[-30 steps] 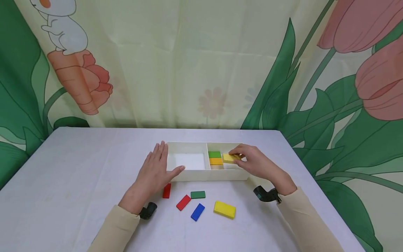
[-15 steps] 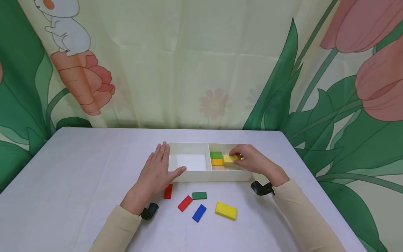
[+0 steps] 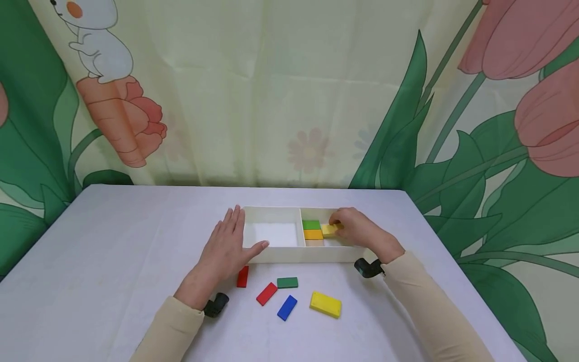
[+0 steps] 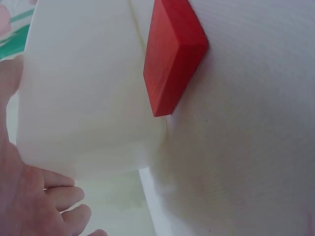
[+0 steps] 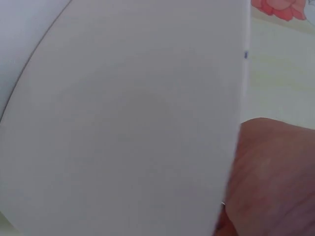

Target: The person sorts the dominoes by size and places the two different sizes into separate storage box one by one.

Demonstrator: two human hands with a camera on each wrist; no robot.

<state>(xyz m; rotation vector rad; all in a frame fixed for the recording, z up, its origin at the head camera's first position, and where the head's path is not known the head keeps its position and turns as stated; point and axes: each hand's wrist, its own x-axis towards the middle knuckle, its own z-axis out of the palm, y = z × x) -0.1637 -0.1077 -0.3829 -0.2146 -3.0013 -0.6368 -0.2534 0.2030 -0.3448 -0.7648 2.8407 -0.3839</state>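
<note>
A white two-compartment box stands on the table. My left hand rests against its left end, fingers straight and thumb out over the front wall; in the left wrist view the fingers lie along the box's end. Inside the right compartment my right hand pinches a yellow block, beside a column of a green block, an orange-yellow block and a pale wood-coloured block. In the right wrist view the box wall hides the fingertips and the block.
Before the box lie a red block near the left hand, a second red block, a dark green block, a blue block and a larger yellow block. A printed curtain hangs behind the table.
My right wrist and forearm have shifted a little left, while the fingers stay on the yellow block in the right compartment. The left hand keeps its place on the box.
</note>
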